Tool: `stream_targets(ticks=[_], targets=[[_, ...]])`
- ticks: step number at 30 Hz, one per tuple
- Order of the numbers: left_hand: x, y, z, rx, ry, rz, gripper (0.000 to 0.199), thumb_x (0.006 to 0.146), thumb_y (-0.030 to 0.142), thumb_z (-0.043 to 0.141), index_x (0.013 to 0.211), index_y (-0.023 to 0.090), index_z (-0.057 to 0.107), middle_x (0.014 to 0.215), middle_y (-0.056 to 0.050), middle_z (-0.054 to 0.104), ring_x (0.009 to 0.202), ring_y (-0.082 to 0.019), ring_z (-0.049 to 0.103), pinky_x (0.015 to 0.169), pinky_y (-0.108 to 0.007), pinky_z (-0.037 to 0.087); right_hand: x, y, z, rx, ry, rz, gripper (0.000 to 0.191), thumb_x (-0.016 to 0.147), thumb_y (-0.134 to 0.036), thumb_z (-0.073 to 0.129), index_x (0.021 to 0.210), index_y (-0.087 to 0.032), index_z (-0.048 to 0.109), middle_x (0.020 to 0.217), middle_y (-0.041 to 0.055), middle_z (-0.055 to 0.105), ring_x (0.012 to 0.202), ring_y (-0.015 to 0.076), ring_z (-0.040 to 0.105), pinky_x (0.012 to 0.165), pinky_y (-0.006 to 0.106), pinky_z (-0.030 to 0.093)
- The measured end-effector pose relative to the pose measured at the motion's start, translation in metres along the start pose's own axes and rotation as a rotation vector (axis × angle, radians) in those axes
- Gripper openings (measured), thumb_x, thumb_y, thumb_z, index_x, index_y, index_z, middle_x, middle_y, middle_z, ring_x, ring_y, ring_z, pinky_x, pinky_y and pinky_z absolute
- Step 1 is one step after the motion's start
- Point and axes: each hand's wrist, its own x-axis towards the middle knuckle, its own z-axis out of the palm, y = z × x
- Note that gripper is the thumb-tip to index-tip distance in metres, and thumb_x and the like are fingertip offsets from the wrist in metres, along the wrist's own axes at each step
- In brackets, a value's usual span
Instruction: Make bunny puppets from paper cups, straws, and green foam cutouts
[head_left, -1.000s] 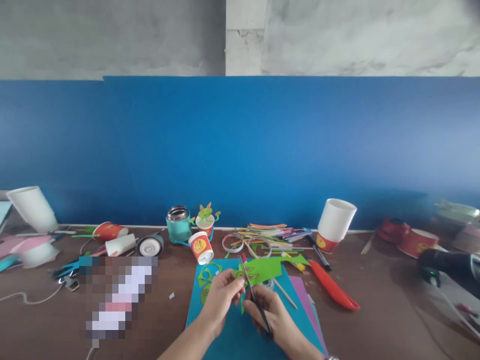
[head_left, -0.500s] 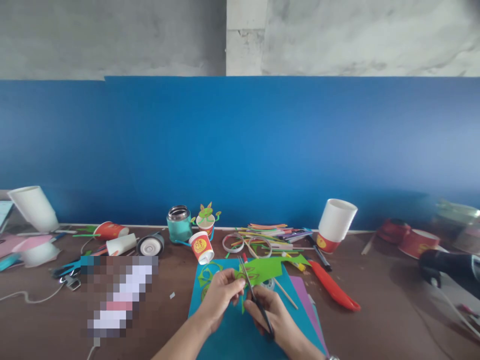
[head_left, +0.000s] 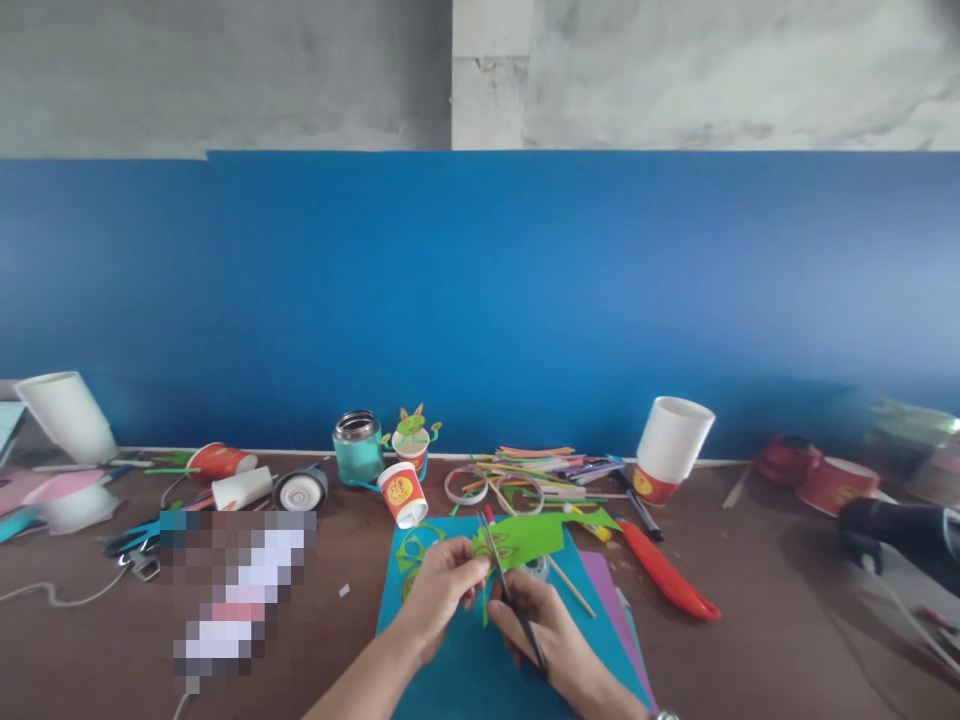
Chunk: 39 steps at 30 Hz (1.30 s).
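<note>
My left hand [head_left: 441,590] pinches the left end of a green paper sheet [head_left: 534,538] with orange-outlined shapes drawn on it. Black-handled scissors [head_left: 525,628] are gripped in my right hand [head_left: 544,630], their blades pointing up and away across the paper beside my left fingertips. A thin green strip hangs below the paper between the hands. Both hands are above a blue sheet [head_left: 450,675]. Green cut scraps [head_left: 412,548] lie on that sheet's upper left part, and a roll of tape sits partly hidden behind the paper.
Behind the sheet stand a teal jar [head_left: 358,455], a decorated paper cup [head_left: 411,446] and a tilted red cup [head_left: 403,494]. Coloured sticks [head_left: 540,465] are piled at the back. Stacked white cups [head_left: 673,445] and a red-handled tool [head_left: 667,575] are at right; a pixelated area is at left.
</note>
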Motion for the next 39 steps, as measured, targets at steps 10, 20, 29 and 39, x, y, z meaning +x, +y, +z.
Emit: stream_targets(ticks=[10,20,29,39], targets=[[0.005,0.0,-0.009,0.015,-0.05,-0.024,0.025,0.063,0.033,0.069,0.058,0.016,0.051,0.048,0.006,0.048,0.042,-0.005,0.034,0.043,-0.021,0.022,-0.002,0.0,0.0,-0.004,-0.013,0.032,0.043,0.072,-0.058,0.062,0.064,-0.018,0.046,0.042,-0.0093,0.039,0.033,0.0045,0.034,0.033,0.016,0.024],[-0.003,-0.001,0.004,-0.087,0.036,0.007,0.026,0.064,0.035,0.07,0.06,0.016,0.052,0.054,0.003,0.056,0.047,-0.007,0.043,0.047,-0.021,0.032,0.0,0.001,0.0,0.008,-0.004,0.024,0.042,0.072,-0.058,0.063,0.071,-0.017,0.052,0.045,-0.0086,0.041,0.035,0.0047,0.035,0.034,0.016,0.027],[-0.001,0.0,0.002,-0.039,0.019,0.02,0.026,0.064,0.034,0.069,0.059,0.015,0.052,0.052,0.003,0.055,0.045,-0.007,0.042,0.046,-0.021,0.032,-0.001,0.001,0.001,0.004,-0.01,0.011,0.043,0.072,-0.059,0.062,0.069,-0.017,0.05,0.044,-0.0087,0.04,0.034,0.0044,0.034,0.033,0.016,0.025],[0.001,0.001,-0.002,-0.023,0.017,-0.015,0.027,0.062,0.035,0.071,0.058,0.016,0.053,0.051,0.004,0.055,0.045,-0.007,0.042,0.046,-0.021,0.031,0.001,0.001,-0.001,-0.02,-0.012,0.02,0.041,0.073,-0.053,0.065,0.064,-0.018,0.046,0.043,-0.009,0.039,0.033,0.0039,0.033,0.032,0.016,0.023]])
